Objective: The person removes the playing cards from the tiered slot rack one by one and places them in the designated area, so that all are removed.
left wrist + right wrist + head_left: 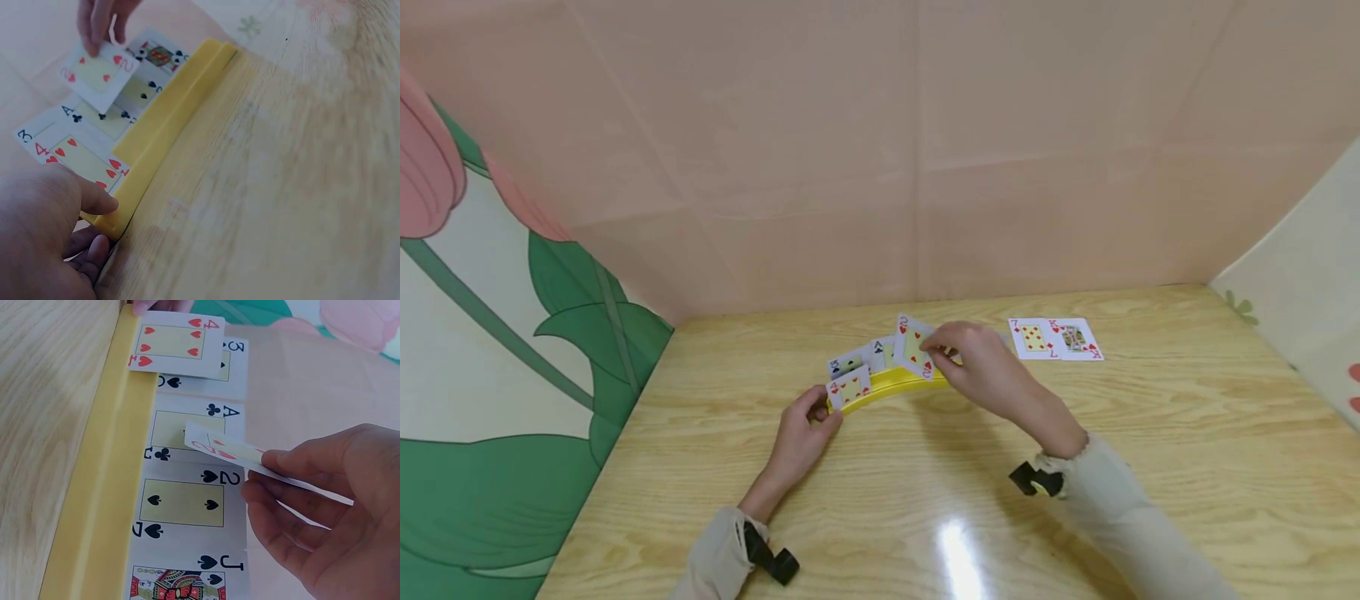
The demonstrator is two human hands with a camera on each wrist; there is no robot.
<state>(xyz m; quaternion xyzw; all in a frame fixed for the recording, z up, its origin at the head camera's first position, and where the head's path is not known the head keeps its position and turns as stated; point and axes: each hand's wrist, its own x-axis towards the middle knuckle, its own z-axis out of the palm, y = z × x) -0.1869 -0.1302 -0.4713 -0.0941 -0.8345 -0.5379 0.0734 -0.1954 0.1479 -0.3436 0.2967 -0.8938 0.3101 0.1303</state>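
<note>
Two of hearts [913, 346], a playing card held face toward the viewer at the yellow card holder [887, 385] on a wooden table [737, 367]; from left to right, the parts were as follows. At the far left, the left hand [799, 433] gripped the holder's end, thumb on the front and fingers curled beneath, with no gap left in its grip. Beside the thumb, the four of hearts [850, 387] occupied the front row; behind it stood the three of spades [850, 363], partly covered, then the ace of clubs [883, 348]. In the middle, the two of hearts hung tilted before the ace; whether its lower edge touched the holder could not be told. Further along the rear row came the two of spades [181, 503] and the jack of spades [178, 584]. Next, the right hand [988, 367] pinched the two of hearts near its edge, thumb and fingertips closed to the card's thickness, the other fingers loosely bent; the card was judged light, thin, springy and rather slick, liable to crease if squeezed hard, and best taken by an upper edge, leaving the lower one free. At the right, the seven of diamonds [1032, 337] and a red king [1075, 339] overlapped on the table.
</note>
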